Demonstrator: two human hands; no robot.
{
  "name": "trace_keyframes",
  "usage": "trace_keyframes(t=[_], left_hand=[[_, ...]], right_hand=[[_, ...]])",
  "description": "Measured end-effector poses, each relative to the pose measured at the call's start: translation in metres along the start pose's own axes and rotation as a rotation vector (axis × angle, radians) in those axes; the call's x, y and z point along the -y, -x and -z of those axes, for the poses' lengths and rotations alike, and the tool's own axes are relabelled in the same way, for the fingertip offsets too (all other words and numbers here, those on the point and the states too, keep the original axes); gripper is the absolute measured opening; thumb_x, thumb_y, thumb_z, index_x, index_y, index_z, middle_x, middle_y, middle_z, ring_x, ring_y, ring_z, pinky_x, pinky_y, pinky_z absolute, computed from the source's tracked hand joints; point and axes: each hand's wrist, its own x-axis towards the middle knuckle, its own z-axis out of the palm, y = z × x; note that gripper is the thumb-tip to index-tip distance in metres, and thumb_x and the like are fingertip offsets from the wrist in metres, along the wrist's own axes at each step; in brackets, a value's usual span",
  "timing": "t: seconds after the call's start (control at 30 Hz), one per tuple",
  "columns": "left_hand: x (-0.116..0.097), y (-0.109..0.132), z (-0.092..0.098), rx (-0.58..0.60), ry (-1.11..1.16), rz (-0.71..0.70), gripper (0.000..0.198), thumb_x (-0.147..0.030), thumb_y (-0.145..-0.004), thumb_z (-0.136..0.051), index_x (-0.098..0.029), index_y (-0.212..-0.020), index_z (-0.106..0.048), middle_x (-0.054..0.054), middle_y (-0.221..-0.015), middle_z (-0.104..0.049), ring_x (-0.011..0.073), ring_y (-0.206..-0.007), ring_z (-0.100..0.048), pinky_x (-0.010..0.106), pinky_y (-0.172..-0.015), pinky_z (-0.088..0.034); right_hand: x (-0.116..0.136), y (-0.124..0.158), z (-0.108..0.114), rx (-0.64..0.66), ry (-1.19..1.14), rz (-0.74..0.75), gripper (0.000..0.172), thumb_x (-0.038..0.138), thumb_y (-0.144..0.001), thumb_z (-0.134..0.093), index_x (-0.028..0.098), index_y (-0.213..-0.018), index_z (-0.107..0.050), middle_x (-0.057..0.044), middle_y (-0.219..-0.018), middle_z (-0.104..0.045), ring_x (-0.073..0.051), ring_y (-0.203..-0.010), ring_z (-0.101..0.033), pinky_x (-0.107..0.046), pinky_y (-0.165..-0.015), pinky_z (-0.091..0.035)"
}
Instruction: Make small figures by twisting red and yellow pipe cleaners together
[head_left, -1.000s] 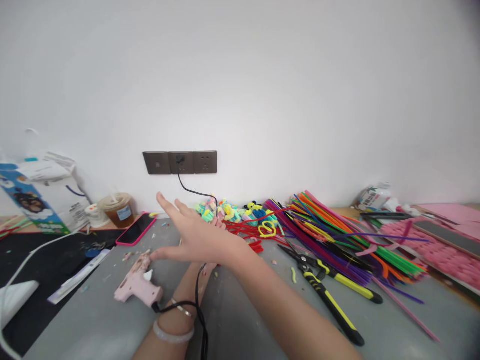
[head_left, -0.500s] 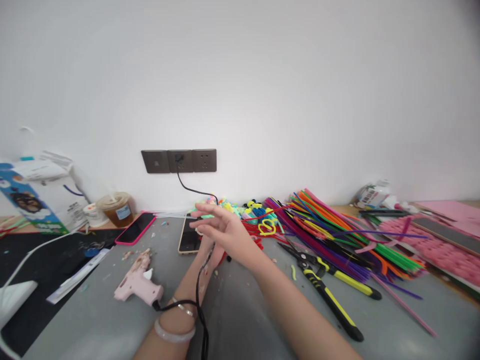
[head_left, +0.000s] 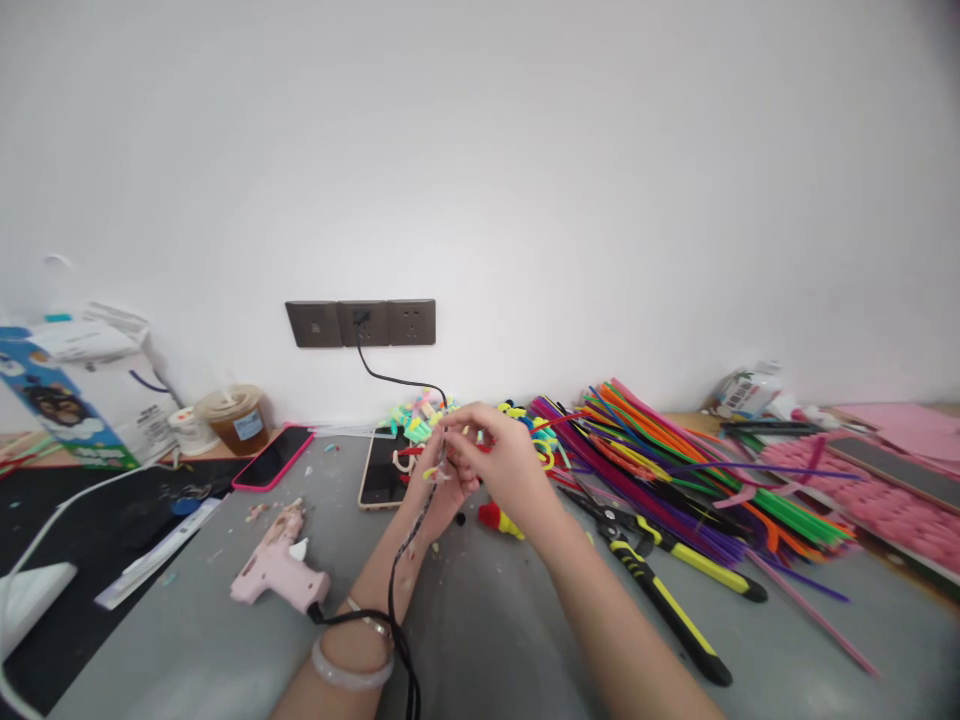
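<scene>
R hand (head_left: 499, 458) shifts right since earlier, fingers now curled by L hand (head_left: 441, 500), ctr of frame; can't tell if either's clamped on smth. Red-yellow pc (head_left: 501, 520) just below.

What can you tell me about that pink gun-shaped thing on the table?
The pink gun-shaped tool, which looks like a plastic glue gun, lies on its side on the grey tabletop, left of the left forearm. Its front end points away from the person and is coated with brownish residue. It has a white trigger, and a black cord leaves the handle and crosses that forearm. Neither left hand nor right hand touches it.
</scene>
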Motion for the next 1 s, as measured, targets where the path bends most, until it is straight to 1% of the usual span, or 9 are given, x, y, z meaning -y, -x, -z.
trace_keyframes(t=[0.13,0.27,0.37,0.57,0.63,0.77,0.8,0.87,1.0], left_hand=[[-0.003,-0.003,-0.009,0.178,0.129,0.188,0.040,-0.054,-0.085,-0.060,-0.015,-0.074,-0.058,-0.002,-0.060,-0.052,0.0064,-0.044,-0.046,0.018,-0.040,-0.038],[-0.001,-0.002,-0.009,0.155,0.046,0.107,0.031,-0.040,-0.078,-0.073,-0.013,-0.076,-0.057,-0.006,-0.058,-0.049,0.0015,-0.039,-0.037,0.013,-0.036,-0.030],[0.001,-0.003,-0.008,0.093,0.016,0.025,0.031,-0.035,-0.071,-0.080,-0.012,-0.077,-0.059,-0.005,-0.061,-0.051,0.0010,-0.044,-0.040,0.012,-0.038,-0.030],[0.001,-0.006,-0.009,0.022,0.048,-0.010,0.035,-0.033,-0.063,-0.085,-0.013,-0.074,-0.060,-0.005,-0.061,-0.053,0.0029,-0.048,-0.046,0.013,-0.040,-0.037],[0.001,-0.006,-0.009,-0.005,0.054,0.004,0.034,-0.034,-0.063,-0.086,-0.013,-0.074,-0.060,-0.005,-0.062,-0.056,0.0041,-0.050,-0.050,0.013,-0.042,-0.040],[0.001,-0.006,-0.008,-0.060,0.045,0.000,0.034,-0.033,-0.061,-0.086,-0.012,-0.078,-0.066,-0.002,-0.064,-0.065,0.0056,-0.052,-0.057,0.013,-0.047,-0.046],[0.001,-0.005,-0.007,-0.058,0.041,-0.016,0.033,-0.032,-0.062,-0.086,-0.012,-0.079,-0.068,-0.001,-0.065,-0.067,0.0060,-0.052,-0.059,0.013,-0.048,-0.047],[0.001,-0.005,-0.007,-0.039,0.032,-0.041,0.030,-0.031,-0.064,-0.085,-0.011,-0.082,-0.070,0.001,-0.068,-0.070,0.0073,-0.055,-0.062,0.013,-0.051,-0.049],[0.002,-0.005,-0.007,0.008,0.037,-0.043,0.027,-0.035,-0.071,-0.080,-0.012,-0.083,-0.072,0.005,-0.074,-0.074,0.0128,-0.064,-0.068,0.020,-0.062,-0.055]], right_hand=[[-0.028,0.001,0.023,-0.098,-0.049,-0.089,0.015,0.024,-0.081,-0.060,0.015,-0.089,-0.068,-0.005,-0.078,-0.068,-0.016,-0.068,-0.058,-0.028,-0.065,-0.045],[-0.050,0.006,0.031,-0.122,-0.161,-0.121,0.020,0.031,-0.079,-0.065,0.014,-0.089,-0.067,-0.006,-0.080,-0.069,-0.018,-0.073,-0.061,-0.030,-0.069,-0.047],[-0.062,0.008,0.034,-0.142,-0.162,-0.144,0.023,0.035,-0.076,-0.066,0.015,-0.088,-0.067,-0.003,-0.071,-0.065,-0.017,-0.067,-0.059,-0.029,-0.065,-0.046],[-0.074,0.006,0.058,-0.741,-0.006,-0.095,0.019,0.034,-0.086,-0.054,0.017,-0.089,-0.060,0.005,-0.060,-0.047,-0.012,-0.051,-0.039,-0.025,-0.052,-0.034],[-0.070,0.008,0.059,-0.671,-0.010,-0.046,0.018,0.033,-0.088,-0.051,0.018,-0.093,-0.059,0.005,-0.060,-0.045,-0.012,-0.050,-0.038,-0.025,-0.050,-0.033],[-0.051,0.015,0.033,-0.058,0.125,0.102,0.016,0.029,-0.084,-0.062,0.020,-0.098,-0.062,0.003,-0.065,-0.053,-0.014,-0.057,-0.049,-0.025,-0.055,-0.039],[-0.047,0.017,0.024,0.040,0.185,0.142,0.020,0.026,-0.081,-0.065,0.021,-0.100,-0.063,0.001,-0.071,-0.057,-0.015,-0.063,-0.052,-0.026,-0.059,-0.041],[-0.041,0.019,0.010,0.084,0.279,0.174,0.024,0.019,-0.078,-0.068,0.020,-0.100,-0.061,-0.002,-0.084,-0.062,-0.018,-0.075,-0.057,-0.028,-0.067,-0.044],[-0.037,0.020,0.002,-0.015,0.413,0.214,0.007,0.013,-0.083,-0.063,0.018,-0.086,-0.061,-0.005,-0.084,-0.057,-0.020,-0.080,-0.056,-0.030,-0.070,-0.044]])
